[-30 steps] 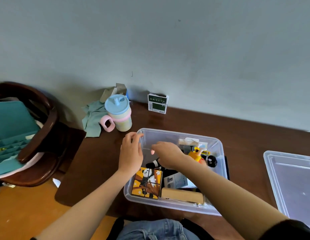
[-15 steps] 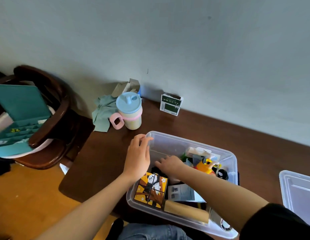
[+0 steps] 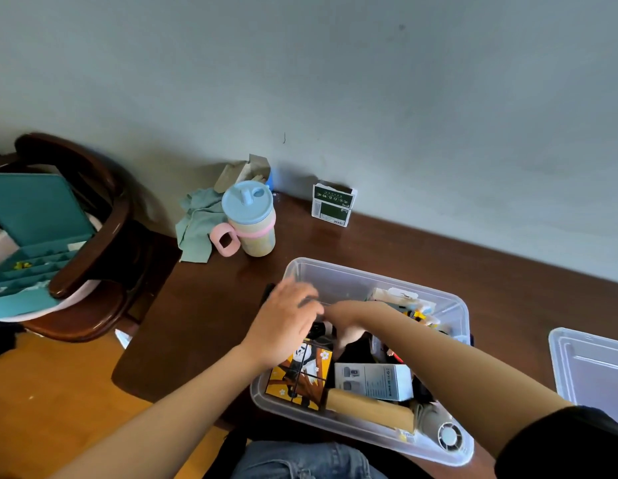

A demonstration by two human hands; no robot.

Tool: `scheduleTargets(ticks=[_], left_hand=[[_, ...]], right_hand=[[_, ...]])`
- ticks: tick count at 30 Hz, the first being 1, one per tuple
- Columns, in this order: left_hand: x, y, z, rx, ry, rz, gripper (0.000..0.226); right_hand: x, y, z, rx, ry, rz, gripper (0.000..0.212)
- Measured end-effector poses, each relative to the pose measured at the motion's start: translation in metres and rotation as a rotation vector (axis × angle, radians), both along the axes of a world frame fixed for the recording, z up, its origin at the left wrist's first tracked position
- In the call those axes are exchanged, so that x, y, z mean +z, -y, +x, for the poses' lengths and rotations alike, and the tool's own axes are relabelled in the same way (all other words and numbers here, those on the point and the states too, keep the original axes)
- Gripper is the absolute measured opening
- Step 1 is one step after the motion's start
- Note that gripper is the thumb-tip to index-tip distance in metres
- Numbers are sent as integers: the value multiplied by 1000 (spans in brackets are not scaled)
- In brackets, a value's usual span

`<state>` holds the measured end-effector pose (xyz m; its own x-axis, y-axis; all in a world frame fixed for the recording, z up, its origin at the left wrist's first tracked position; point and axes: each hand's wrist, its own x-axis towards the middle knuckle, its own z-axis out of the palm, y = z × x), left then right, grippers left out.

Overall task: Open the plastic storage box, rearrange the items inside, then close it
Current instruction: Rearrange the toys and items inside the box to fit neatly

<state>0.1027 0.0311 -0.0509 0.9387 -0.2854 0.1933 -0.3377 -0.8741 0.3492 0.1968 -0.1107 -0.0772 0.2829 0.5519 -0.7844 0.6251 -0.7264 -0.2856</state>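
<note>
Box: clear plastic storage box (image 3: 338, 274) sits open on the dark wooden tabletop (image 3: 214, 305), near the front edge, just in front of the person's lap.
Lid: off, lying flat on the tabletop at the right edge of view (image 3: 590, 368), well apart from the box.
Step done: opening, judged from the lid lying aside.
Step in hand: rearranging, judged from both hands being down in the box's far-left part.
Left hand: (image 3: 283, 326) over the left rim, fingers blurred and reaching inward; cannot tell whether it holds anything.
Right hand: (image 3: 349, 316) reaches in from the right, fingers hidden behind the left hand and blurred; grasp cannot be told.
Between the hands: a small dark item with a pale end (image 3: 321, 329); what it is, unclear.
Contents, near side: panda picture block (image 3: 300, 375) at the left, white carton (image 3: 373, 381) beside it, tan wooden block (image 3: 369, 407) along the front wall, a round white fan-like part (image 3: 449, 436) at the front right corner.
Contents, far side: yellow and white oddments (image 3: 411, 305), jumbled.
Left to do: settle the items, fetch the lid from the right, close the box.
Bystanders: lidded cup with pink handle (image 3: 248, 219), teal cloth (image 3: 197, 226), small green carton (image 3: 333, 205) by the wall.
</note>
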Motion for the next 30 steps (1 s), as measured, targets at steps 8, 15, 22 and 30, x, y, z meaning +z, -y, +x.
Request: scheduleTargets(ticks=[8,15,22,30], left_hand=[[22,0,-10,-180,-615,204,35],[23,4,-2,-403,-642,516,70],[26,13,9,-422,-853,587,86],[34,24,21,-407,-1024,558,71]], right_hand=[[6,-4,-5,7,36,-97,62],[29,5,-6,117,158,-100,65],[55,46,-10,-95,239,282,44],[98,101,-33,-487,186,746,24]])
